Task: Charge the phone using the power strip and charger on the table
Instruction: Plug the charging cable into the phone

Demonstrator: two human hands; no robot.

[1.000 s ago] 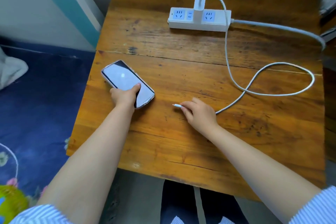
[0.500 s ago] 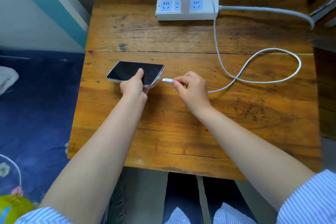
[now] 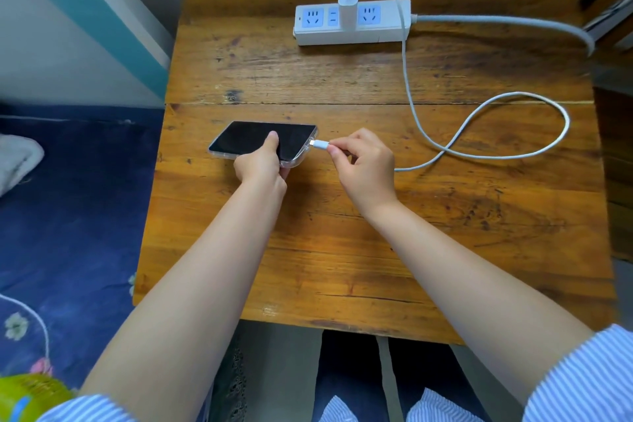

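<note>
A dark-screened phone (image 3: 246, 139) in a clear case lies sideways on the wooden table (image 3: 376, 250). My left hand (image 3: 262, 164) grips its near edge, thumb on the screen. My right hand (image 3: 364, 164) pinches the white cable plug (image 3: 320, 144), whose tip touches the phone's right end. The white cable (image 3: 479, 154) loops to the right and runs up to a white charger (image 3: 348, 0). The charger is plugged into the white power strip (image 3: 352, 22) at the back of the table.
The strip's thick grey cord (image 3: 513, 22) leaves over the table's right edge. A blue patterned cloth (image 3: 68, 216) lies left of the table with a grey bundle (image 3: 17, 158) on it. A green object (image 3: 30, 394) sits at the bottom left. My legs are under the table's near edge.
My left hand turned the phone from slanted to sideways, and its screen went dark. My right hand brought the plug leftward from the table until it met the phone's right end.
</note>
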